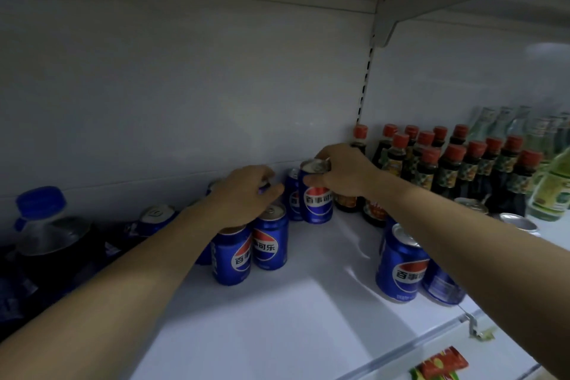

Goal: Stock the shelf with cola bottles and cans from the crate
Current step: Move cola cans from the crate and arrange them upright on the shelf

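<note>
Blue can [315, 194] is in your right hand [342, 171], fingers curled round its top, at the back of the white shelf [277, 318]. Your left hand [246, 194] curls over another can top [264, 185], mostly hidden. Set each can down flat, tight beside the two front cans [251, 248]. Keep clear of the red-capped sauce bottles [447, 170]. Let go gently.

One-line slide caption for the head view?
Both hands grip blue cola cans at the back of a white shelf.
</note>
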